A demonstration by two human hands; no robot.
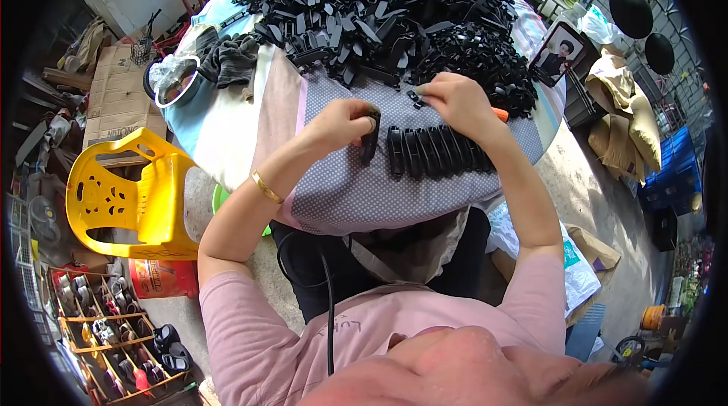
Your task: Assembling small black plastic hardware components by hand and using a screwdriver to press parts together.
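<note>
Head view: left grip [345,127] holds long black piece [369,147], right grip [457,100] pinches small black part [415,100].

Left side: yellow plastic armchair [163,205] stands near a brown cardboard sheet [114,95]; red bucket [161,279] just beside the chair. Lower left: wooden rack [97,347] holds assorted shoes; black slippers [171,348] lie at its right. Right side: tan sacks [626,119] rest near a blue container [673,172]. Upper right: lit tablet-like screen [560,53], tilted, displays a person.
</note>
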